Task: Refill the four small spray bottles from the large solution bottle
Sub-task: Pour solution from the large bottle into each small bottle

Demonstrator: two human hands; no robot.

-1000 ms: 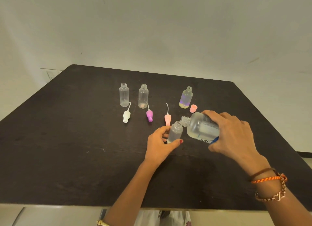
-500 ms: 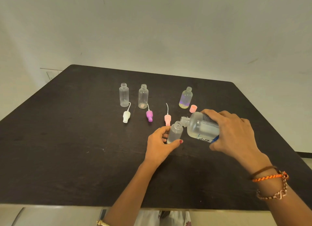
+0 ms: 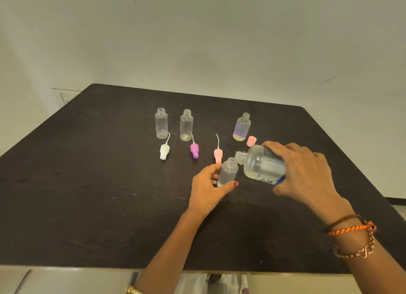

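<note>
Your left hand (image 3: 207,187) holds one small spray bottle (image 3: 228,172) upright on the dark table (image 3: 87,183), thumb and fingers curled around it. Your right hand (image 3: 305,172) grips the large solution bottle (image 3: 261,164), which is tilted almost flat, with its open neck just beside the mouth of the small bottle. I cannot tell if liquid is flowing.

Behind your hands stand three more small bottles without tops: one clear bottle (image 3: 161,123) at the left, a second clear bottle (image 3: 186,124) near it, and a bottle with a purple and yellow tint (image 3: 241,127) at the right. In front of them lie a white sprayer (image 3: 164,151), a purple sprayer (image 3: 194,150) and a pink sprayer (image 3: 218,154), each with a thin tube. The pink one is just beside your left fingers. A small pink cap (image 3: 251,141) stands near the large bottle.

The left half of the table is free, and also the near strip in front of your arms. The right edge of the table is near your right wrist, and the near edge runs under your forearms.

The label of the large bottle is mostly covered by your fingers. The base of the held small bottle is hidden behind your thumb.
</note>
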